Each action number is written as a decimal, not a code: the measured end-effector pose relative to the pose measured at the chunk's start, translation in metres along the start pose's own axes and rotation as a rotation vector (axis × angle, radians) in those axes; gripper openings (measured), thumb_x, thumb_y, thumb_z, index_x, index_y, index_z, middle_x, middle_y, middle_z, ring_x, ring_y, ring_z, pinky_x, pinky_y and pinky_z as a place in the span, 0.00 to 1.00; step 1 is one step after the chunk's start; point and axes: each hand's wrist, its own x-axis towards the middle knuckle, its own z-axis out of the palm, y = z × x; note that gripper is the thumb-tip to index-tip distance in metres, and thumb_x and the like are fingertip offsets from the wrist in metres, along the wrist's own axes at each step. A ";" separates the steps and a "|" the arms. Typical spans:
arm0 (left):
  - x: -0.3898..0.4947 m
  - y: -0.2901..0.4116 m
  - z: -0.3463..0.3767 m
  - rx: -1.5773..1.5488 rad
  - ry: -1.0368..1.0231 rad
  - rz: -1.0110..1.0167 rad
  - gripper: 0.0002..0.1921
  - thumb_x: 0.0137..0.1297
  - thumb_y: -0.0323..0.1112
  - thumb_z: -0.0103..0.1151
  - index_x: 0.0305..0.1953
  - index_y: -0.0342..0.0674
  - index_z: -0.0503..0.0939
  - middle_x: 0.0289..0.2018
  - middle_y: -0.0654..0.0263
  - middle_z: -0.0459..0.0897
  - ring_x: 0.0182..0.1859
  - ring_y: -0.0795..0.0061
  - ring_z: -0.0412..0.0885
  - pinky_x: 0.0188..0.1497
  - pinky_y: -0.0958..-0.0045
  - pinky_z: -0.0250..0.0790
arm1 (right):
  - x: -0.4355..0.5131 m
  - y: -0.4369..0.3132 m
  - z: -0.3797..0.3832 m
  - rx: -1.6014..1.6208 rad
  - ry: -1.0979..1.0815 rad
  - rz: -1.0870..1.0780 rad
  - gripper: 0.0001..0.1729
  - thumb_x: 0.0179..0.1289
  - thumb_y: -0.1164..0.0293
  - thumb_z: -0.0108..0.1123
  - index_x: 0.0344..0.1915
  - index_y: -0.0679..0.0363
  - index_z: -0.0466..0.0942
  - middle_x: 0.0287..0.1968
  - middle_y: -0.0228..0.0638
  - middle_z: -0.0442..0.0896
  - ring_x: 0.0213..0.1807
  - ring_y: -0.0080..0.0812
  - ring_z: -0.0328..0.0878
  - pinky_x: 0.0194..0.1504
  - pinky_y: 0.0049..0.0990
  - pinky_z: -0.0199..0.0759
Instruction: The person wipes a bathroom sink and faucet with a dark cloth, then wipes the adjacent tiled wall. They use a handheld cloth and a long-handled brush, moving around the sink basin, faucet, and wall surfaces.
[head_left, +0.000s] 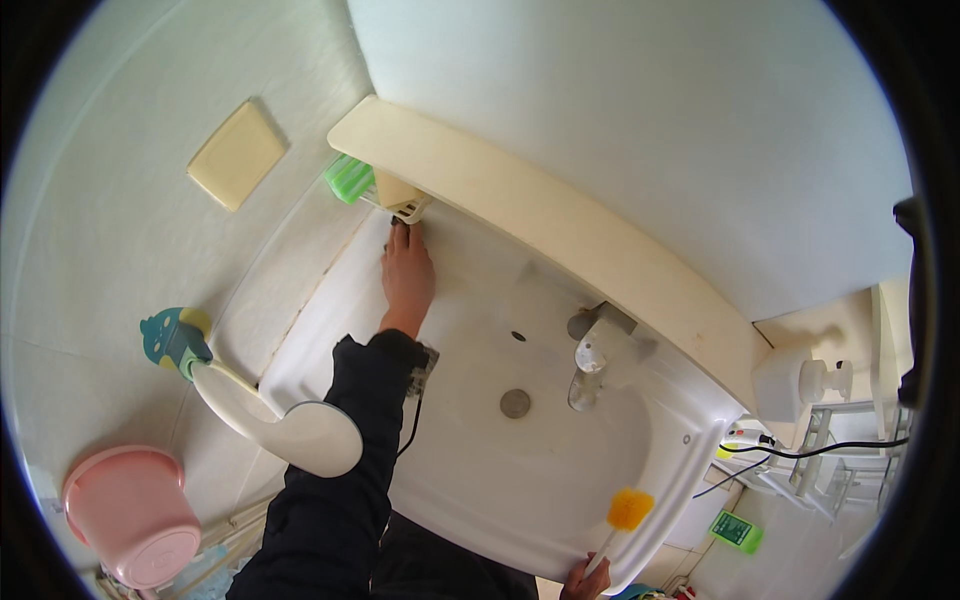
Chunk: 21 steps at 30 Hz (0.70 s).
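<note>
My left hand (409, 274) reaches to the back left corner of the white washbasin (465, 375), just below a small slotted holder (409, 210). Its fingertips touch a small dark thing (397, 221) that is mostly hidden, so whether they grip it is unclear. At the basin's front right edge, my right hand (586, 579) is closed round the pale handle of a brush with a yellow-orange sponge-like head (630, 509). The brush head lies over the inside of the basin, to the right of the metal drain (515, 403).
A metal faucet (591, 352) stands below a cream shelf (525, 187). A green item (350, 178) sits near the holder. A white curved fixture (292, 439) overlaps my left sleeve in view. A pink bucket (139, 517) hangs at lower left; black cables (817, 450) cross at right.
</note>
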 end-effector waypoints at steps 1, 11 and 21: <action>-0.008 0.007 0.001 -0.049 -0.052 -0.037 0.24 0.65 0.27 0.54 0.64 0.39 0.71 0.65 0.55 0.71 0.67 0.51 0.70 0.60 0.52 0.69 | 0.001 0.000 0.000 0.001 0.002 -0.009 0.22 0.69 0.62 0.59 0.50 0.71 0.78 0.39 0.59 0.83 0.40 0.64 0.79 0.42 0.51 0.72; -0.094 0.073 -0.006 -0.414 -0.223 0.352 0.20 0.56 0.21 0.59 0.50 0.45 0.84 0.55 0.59 0.83 0.57 0.55 0.80 0.53 0.58 0.77 | 0.006 0.000 0.005 0.044 0.092 -0.166 0.10 0.63 0.74 0.55 0.42 0.68 0.76 0.32 0.51 0.78 0.34 0.60 0.78 0.36 0.48 0.71; -0.090 0.050 -0.013 -0.665 -0.294 0.226 0.16 0.54 0.20 0.61 0.45 0.37 0.84 0.48 0.55 0.85 0.46 0.54 0.85 0.50 0.65 0.78 | 0.003 -0.002 0.005 0.084 0.102 -0.116 0.11 0.63 0.73 0.56 0.42 0.68 0.76 0.33 0.51 0.79 0.36 0.59 0.79 0.38 0.48 0.72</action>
